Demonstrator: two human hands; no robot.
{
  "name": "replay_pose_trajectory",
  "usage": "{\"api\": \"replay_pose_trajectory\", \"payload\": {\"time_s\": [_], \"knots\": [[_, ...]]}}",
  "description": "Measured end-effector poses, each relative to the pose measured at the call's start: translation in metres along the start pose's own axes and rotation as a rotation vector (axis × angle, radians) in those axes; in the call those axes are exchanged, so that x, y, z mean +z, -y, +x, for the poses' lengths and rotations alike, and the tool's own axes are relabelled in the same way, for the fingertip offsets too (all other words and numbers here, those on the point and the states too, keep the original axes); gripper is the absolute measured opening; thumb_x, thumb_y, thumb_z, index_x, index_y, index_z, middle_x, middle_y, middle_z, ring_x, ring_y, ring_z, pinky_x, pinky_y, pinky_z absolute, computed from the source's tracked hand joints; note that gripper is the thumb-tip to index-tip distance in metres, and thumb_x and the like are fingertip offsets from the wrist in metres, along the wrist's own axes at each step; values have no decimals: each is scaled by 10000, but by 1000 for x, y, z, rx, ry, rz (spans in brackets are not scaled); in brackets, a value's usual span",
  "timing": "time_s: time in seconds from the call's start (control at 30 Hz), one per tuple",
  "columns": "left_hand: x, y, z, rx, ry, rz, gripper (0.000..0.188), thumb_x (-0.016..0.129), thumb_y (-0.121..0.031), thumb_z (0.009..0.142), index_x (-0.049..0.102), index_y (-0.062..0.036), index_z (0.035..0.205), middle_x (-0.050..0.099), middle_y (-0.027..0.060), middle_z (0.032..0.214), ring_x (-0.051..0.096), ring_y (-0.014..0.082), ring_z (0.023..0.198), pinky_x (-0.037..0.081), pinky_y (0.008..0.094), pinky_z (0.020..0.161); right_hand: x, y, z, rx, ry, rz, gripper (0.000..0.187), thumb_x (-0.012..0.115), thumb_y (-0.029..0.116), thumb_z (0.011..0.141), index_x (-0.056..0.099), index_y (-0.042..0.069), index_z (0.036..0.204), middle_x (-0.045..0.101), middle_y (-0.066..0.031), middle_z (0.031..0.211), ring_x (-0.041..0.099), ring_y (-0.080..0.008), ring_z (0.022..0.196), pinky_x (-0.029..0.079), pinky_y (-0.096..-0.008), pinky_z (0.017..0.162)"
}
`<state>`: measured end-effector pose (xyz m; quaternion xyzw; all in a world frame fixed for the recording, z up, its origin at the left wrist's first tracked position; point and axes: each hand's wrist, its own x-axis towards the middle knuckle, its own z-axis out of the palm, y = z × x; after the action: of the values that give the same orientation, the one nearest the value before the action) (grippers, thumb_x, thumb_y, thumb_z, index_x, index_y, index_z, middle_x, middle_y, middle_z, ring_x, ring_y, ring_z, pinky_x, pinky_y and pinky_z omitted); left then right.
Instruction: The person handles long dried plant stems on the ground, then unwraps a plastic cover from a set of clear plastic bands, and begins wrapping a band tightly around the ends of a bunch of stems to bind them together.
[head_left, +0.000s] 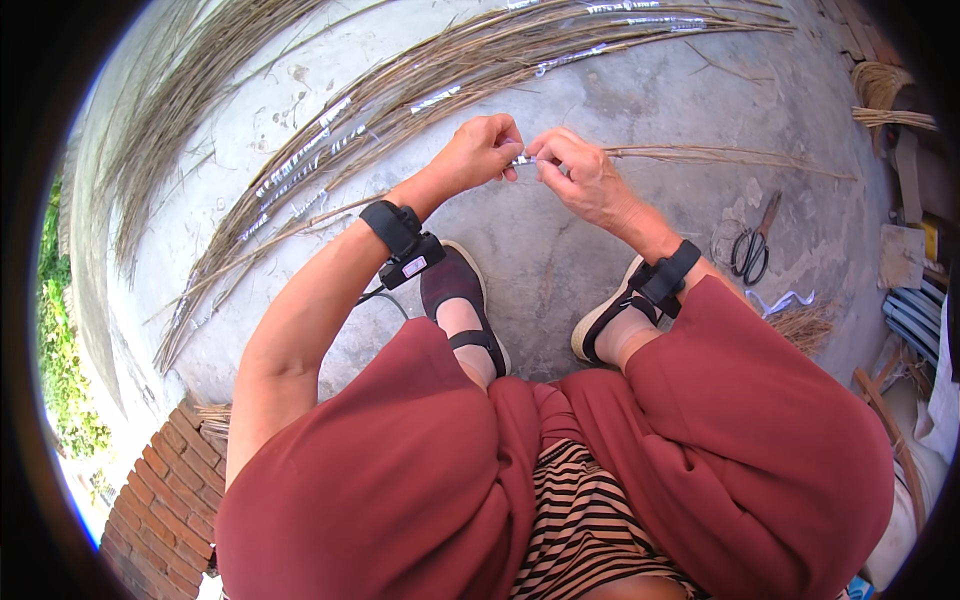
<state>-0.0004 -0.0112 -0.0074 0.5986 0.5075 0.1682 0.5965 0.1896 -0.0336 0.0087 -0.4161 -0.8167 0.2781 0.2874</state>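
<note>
A thin bundle of long brown twigs point(700, 151) lies across in front of me, passing between my hands. Around its middle, a white strip point(523, 160) shows in the small gap between my fingertips. My left hand point(484, 150) is closed, thumb and fingers pinching the twigs at the left of the strip. Just to the right, my right hand point(585, 178) is bent in a pinch on the bundle beside the same strip. The fingers hide exactly how the strip is wound. Beyond my hands lie longer twig bundles point(375, 95) with similar white wraps.
Loose brushy twigs point(180, 110) spread over the concrete floor point(620, 95) at far left. Black-handled scissors point(750, 252) and a loose white strip point(780, 302) lie at right. Blue tubes point(915, 325) stand at the right edge, bricks point(165, 490) at lower left.
</note>
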Motion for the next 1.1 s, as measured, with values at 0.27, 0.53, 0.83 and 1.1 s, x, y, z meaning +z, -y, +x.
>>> {"api": "replay_pose_trajectory", "payload": {"time_s": [0.27, 0.53, 0.83, 1.1], "knots": [[6, 4, 3, 92, -36, 57, 74, 513, -36, 806, 528, 18, 757, 606, 77, 663, 613, 132, 612, 466, 246, 512, 15, -7, 3, 301, 248, 453, 54, 473, 42, 815, 517, 9, 816, 562, -36, 720, 516, -107, 563, 430, -254, 536], [-1, 1, 4, 135, -109, 288, 85, 556, -75, 796, 578, 5, 779, 620, 59, 690, 559, 100, 592, 453, 241, 556, 18, -13, -6, 438, 190, 614, 67, 488, 54, 838, 530, 10, 811, 573, -21, 792, 486, -78, 585, 409, -217, 531], [-5, -3, 5, 50, 34, -257, 106, 593, -122, 833, 604, -20, 859, 616, -7, 789, 520, 38, 664, 445, 191, 604, 14, -7, -8, 334, -48, 440, 40, 535, 41, 797, 542, 9, 819, 565, -78, 850, 554, -177, 603, 445, -289, 566], [-6, -6, 13, 52, 182, -207, 93, 600, -104, 828, 554, -33, 866, 594, -18, 724, 500, 29, 626, 392, 179, 529, 7, -6, -8, 221, -87, 149, 31, 543, 31, 766, 513, 31, 774, 508, -111, 777, 535, -288, 667, 426, -362, 586]]}}
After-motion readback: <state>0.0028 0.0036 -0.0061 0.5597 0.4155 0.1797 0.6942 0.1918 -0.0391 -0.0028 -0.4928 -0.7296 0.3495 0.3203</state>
